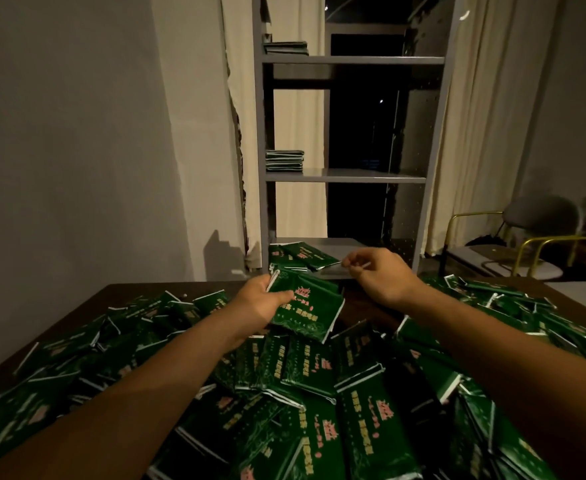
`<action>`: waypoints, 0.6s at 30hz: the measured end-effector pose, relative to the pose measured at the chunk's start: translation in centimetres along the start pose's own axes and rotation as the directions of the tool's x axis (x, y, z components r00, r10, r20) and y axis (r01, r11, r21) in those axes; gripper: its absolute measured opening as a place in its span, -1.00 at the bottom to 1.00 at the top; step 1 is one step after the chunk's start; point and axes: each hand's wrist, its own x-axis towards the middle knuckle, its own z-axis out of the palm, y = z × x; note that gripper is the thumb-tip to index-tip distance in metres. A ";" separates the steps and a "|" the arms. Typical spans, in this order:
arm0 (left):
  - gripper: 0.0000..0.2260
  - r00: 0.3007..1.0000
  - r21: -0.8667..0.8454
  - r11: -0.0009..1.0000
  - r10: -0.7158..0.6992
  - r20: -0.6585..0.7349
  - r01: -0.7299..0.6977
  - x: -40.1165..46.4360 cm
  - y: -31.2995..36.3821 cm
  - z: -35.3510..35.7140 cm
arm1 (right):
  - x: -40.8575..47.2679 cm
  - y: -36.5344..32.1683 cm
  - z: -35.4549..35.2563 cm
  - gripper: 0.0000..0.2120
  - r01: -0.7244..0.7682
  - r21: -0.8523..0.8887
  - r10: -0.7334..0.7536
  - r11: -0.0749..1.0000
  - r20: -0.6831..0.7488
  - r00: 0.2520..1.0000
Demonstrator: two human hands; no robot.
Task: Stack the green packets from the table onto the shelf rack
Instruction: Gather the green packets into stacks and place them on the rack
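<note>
From the head view, the left hand [260, 303] grips a small stack of green packets [305, 306] above the table's [87, 306] far edge, thumb clamped on top, while the right hand [381, 275], fingers curled with the tips pinched together, hovers just before the shelf rack [347, 174].

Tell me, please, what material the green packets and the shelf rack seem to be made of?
Green packets: probably glossy plastic film, since they crinkle, reflect light and have pale sealed edges. Shelf rack: likely grey painted metal, judging by its thin flat shelves and slim uprights; not certain in this dim light.
</note>
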 end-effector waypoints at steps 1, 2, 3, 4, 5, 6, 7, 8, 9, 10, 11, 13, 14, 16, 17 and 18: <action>-0.82 1.000 0.023 1.000 -0.017 0.010 0.016 0.5 -0.1 -0.2 | 1.0 -0.2 0.7 -0.78 0.037 -0.012 -0.037 0.999 -0.036 0.999; -0.82 0.999 0.047 0.998 -0.038 0.016 0.038 0.7 0.0 -0.2 | 1.6 -0.6 1.2 -0.76 0.055 0.002 -0.055 0.998 -0.056 0.997; -0.81 0.998 0.071 0.996 -0.062 0.006 0.061 0.9 -0.1 -0.2 | 2.4 -1.0 1.8 -0.75 0.053 0.046 -0.051 0.998 -0.049 0.997; -0.80 0.997 0.098 0.992 -0.081 -0.009 0.081 1.2 -0.3 -0.3 | 3.2 -1.3 2.5 -0.73 0.039 0.094 -0.037 0.995 -0.022 0.999; -0.78 0.995 0.122 0.988 -0.096 -0.020 0.098 1.6 -0.6 -0.4 | 3.9 -1.6 3.2 -0.69 0.029 0.105 -0.031 0.994 0.014 0.999; -0.76 0.994 0.135 0.985 -0.105 -0.024 0.107 1.9 -0.8 -0.5 | 4.8 -1.7 3.9 -0.62 0.030 0.064 -0.033 0.998 0.048 0.998; -0.74 0.995 0.151 0.983 -0.099 -0.016 0.101 2.0 -1.0 -0.7 | 5.5 -1.8 4.6 -0.53 0.048 -0.024 -0.046 0.999 0.077 0.996; -0.73 0.996 0.177 0.981 -0.088 0.003 0.086 2.2 -1.2 -0.8 | 6.3 -1.9 5.4 -0.45 0.082 -0.141 -0.067 0.987 0.110 0.992; -0.72 0.997 0.203 0.977 -0.076 0.024 0.069 2.5 -1.5 -1.1 | 7.0 -1.9 6.2 -0.38 0.121 -0.257 -0.085 0.959 0.145 0.986; -0.74 0.997 0.222 0.973 -0.066 0.043 0.055 2.7 -1.7 -1.4 | 7.7 -1.9 7.0 -0.33 0.159 -0.356 -0.102 0.921 0.174 0.979; -0.78 0.996 0.224 0.973 -0.065 0.062 0.050 2.7 -1.7 -1.5 | 8.4 -1.8 7.7 -0.30 0.187 -0.432 -0.109 0.882 0.199 0.974; -0.85 0.994 0.210 0.976 -0.068 0.085 0.049 3.2 -1.9 -2.0 | 9.8 -1.6 8.6 -0.29 0.232 -0.525 -0.109 0.819 0.253 0.961; -0.86 0.994 0.205 0.978 -0.062 0.093 0.042 3.4 -1.9 -2.2 | 10.3 -1.4 8.9 -0.31 0.254 -0.547 -0.106 0.798 0.287 0.952; -0.86 0.994 0.208 0.978 -0.053 0.100 0.031 3.7 -1.9 -2.5 | 10.7 -1.0 8.8 -0.39 0.304 -0.552 -0.135 0.777 0.325 0.936; -0.86 0.994 0.209 0.978 -0.049 0.098 0.028 3.8 -1.9 -2.7 | 10.6 -0.8 8.6 -0.44 0.330 -0.537 -0.186 0.777 0.305 0.934; -0.86 0.994 0.201 0.979 -0.045 0.097 0.025 4.0 -1.9 -2.7 | 10.2 -0.5 8.2 -0.49 0.354 -0.519 -0.250 0.778 0.261 0.932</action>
